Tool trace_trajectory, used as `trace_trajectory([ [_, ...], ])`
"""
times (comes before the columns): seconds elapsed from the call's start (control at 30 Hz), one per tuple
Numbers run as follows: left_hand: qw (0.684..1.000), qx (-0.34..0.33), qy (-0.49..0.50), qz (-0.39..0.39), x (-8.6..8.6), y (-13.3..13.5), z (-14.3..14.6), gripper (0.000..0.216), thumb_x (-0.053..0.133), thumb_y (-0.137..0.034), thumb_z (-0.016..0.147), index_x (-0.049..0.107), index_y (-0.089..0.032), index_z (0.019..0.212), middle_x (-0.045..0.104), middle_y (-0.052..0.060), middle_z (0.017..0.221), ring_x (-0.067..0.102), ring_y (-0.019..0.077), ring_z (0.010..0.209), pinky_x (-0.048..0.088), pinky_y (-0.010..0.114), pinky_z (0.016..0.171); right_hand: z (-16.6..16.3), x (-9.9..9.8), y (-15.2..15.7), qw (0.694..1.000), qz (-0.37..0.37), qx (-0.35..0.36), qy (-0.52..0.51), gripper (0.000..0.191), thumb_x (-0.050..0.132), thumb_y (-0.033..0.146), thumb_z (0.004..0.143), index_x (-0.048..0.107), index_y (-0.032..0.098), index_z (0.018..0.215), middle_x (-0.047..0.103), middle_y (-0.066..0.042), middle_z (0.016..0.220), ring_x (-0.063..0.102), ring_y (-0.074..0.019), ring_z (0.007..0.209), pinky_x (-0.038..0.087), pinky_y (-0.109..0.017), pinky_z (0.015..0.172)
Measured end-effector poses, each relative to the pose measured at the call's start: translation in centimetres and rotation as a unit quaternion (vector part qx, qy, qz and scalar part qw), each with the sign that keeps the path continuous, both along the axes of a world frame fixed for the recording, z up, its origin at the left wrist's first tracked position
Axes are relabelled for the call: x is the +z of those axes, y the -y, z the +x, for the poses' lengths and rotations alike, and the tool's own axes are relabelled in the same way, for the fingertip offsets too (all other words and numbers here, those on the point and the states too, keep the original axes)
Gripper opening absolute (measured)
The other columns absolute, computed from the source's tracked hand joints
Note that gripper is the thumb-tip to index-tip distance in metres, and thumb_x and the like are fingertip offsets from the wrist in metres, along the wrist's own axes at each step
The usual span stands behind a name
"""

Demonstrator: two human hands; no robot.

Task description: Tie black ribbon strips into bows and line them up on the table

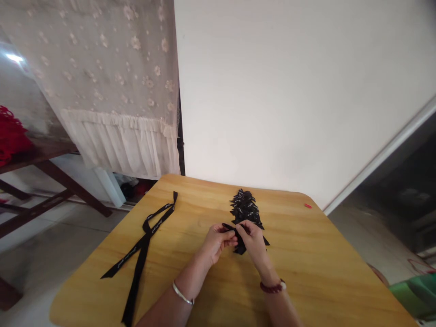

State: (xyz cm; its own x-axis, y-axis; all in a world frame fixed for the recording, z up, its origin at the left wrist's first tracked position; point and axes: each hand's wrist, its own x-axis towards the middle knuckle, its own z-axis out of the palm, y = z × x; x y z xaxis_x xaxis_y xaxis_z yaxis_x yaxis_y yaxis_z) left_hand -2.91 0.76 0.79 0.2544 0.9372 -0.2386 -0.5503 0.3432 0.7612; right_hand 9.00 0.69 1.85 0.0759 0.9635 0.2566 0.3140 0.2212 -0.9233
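Both my hands meet at the middle of a wooden table [306,272]. My left hand [215,241] and my right hand [252,240] pinch a short piece of black printed ribbon [241,247] between their fingertips, folding it just above the tabletop. Right behind my hands lies a row of several finished black ribbon bows [244,206], running away from me. A silver bangle is on my left wrist, a dark red bead bracelet on my right.
Long strips of black ribbon [145,240] lie on the table's left side. A small red bit [308,205] lies near the far right edge. A lace curtain [112,91] hangs behind, and a dark wooden bench [51,181] with red cloth stands left.
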Motion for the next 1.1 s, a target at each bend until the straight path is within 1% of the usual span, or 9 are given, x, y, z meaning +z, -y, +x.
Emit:
trace_trajectory([
  [0.2,1.000,0.011,-0.014,0.004,-0.35,-0.16,0.05,0.018,0.071,-0.015,0.051,0.059,-0.008,0.062,0.055,0.000,0.045,0.051,0.0088,0.040,0.047,0.022,0.042,0.22,-0.35,-0.14,1.000,0.009,-0.005,0.006,0.023,0.052,0.037,0.072,0.054,0.016,0.061,0.053,0.001,0.055,0.047,-0.0128,0.053,0.037,-0.023,0.050],
  [0.37,0.999,0.031,-0.028,-0.017,-0.31,-0.20,-0.05,0.017,0.070,-0.013,0.053,0.057,-0.010,0.063,0.057,0.000,0.045,0.054,0.0109,0.039,0.037,0.016,0.031,0.22,-0.34,-0.15,0.999,-0.003,-0.002,-0.042,0.024,0.054,0.039,0.070,0.055,0.017,0.062,0.054,0.001,0.056,0.049,-0.0133,0.053,0.038,-0.022,0.050],
  [0.43,0.999,0.037,-0.010,-0.032,-0.21,-0.20,-0.13,0.016,0.068,-0.011,0.054,0.056,-0.011,0.064,0.060,0.001,0.051,0.059,0.0128,0.045,0.040,0.016,0.034,0.23,-0.35,-0.19,0.997,-0.014,-0.005,-0.073,0.025,0.054,0.040,0.070,0.055,0.017,0.062,0.054,0.001,0.056,0.050,-0.0134,0.053,0.039,-0.022,0.049],
  [0.53,0.998,0.033,0.014,-0.052,-0.09,-0.22,-0.25,0.016,0.067,-0.008,0.057,0.056,-0.011,0.068,0.066,0.006,0.064,0.064,0.0166,0.058,0.047,0.019,0.045,0.31,-0.43,-0.28,0.994,-0.029,-0.034,-0.102,0.030,0.051,0.045,0.071,0.055,0.017,0.062,0.055,0.000,0.056,0.052,-0.0141,0.053,0.040,-0.023,0.049],
  [0.63,0.998,0.038,0.015,-0.057,-0.14,-0.25,-0.28,0.014,0.067,-0.006,0.058,0.057,-0.009,0.069,0.067,0.008,0.068,0.064,0.0180,0.062,0.050,0.021,0.051,0.36,-0.41,-0.23,0.992,-0.045,-0.050,-0.109,0.037,0.046,0.050,0.073,0.056,0.015,0.065,0.057,-0.002,0.058,0.052,-0.0153,0.055,0.040,-0.024,0.050],
  [0.7,0.998,0.041,0.009,-0.057,-0.24,-0.26,-0.26,0.014,0.066,-0.006,0.058,0.057,-0.009,0.068,0.067,0.008,0.067,0.064,0.0182,0.061,0.050,0.021,0.050,0.33,-0.31,-0.13,0.994,-0.047,-0.036,-0.096,0.038,0.044,0.050,0.074,0.054,0.016,0.060,0.054,-0.001,0.056,0.050,-0.0145,0.054,0.039,-0.023,0.050],
  [0.8,0.998,0.034,0.002,-0.054,-0.35,-0.23,-0.17,0.013,0.066,-0.006,0.059,0.057,-0.009,0.068,0.066,0.007,0.064,0.064,0.0183,0.060,0.050,0.021,0.049,0.26,-0.21,-0.04,0.999,-0.028,-0.007,-0.039,0.035,0.049,0.044,0.073,0.045,0.018,0.051,0.044,0.004,0.048,0.042,-0.0111,0.048,0.032,-0.021,0.045],
  [0.9,0.999,0.021,-0.002,-0.049,-0.29,-0.15,-0.04,0.012,0.066,-0.006,0.059,0.058,-0.008,0.067,0.065,0.006,0.061,0.064,0.0183,0.058,0.050,0.021,0.047,0.29,-0.38,-0.14,1.000,-0.010,-0.006,-0.006,0.032,0.051,0.039,0.071,0.041,0.019,0.048,0.037,0.006,0.046,0.035,-0.0095,0.045,0.027,-0.021,0.043],
  [1.1,0.998,0.022,0.003,-0.053,-0.12,-0.13,0.08,0.014,0.067,-0.007,0.057,0.056,-0.009,0.066,0.065,0.007,0.061,0.064,0.0184,0.056,0.049,0.022,0.047,0.31,-0.65,-0.25,0.999,-0.010,-0.017,-0.037,0.033,0.051,0.039,0.072,0.040,0.019,0.048,0.037,0.007,0.045,0.034,-0.0087,0.044,0.026,-0.020,0.042],
])
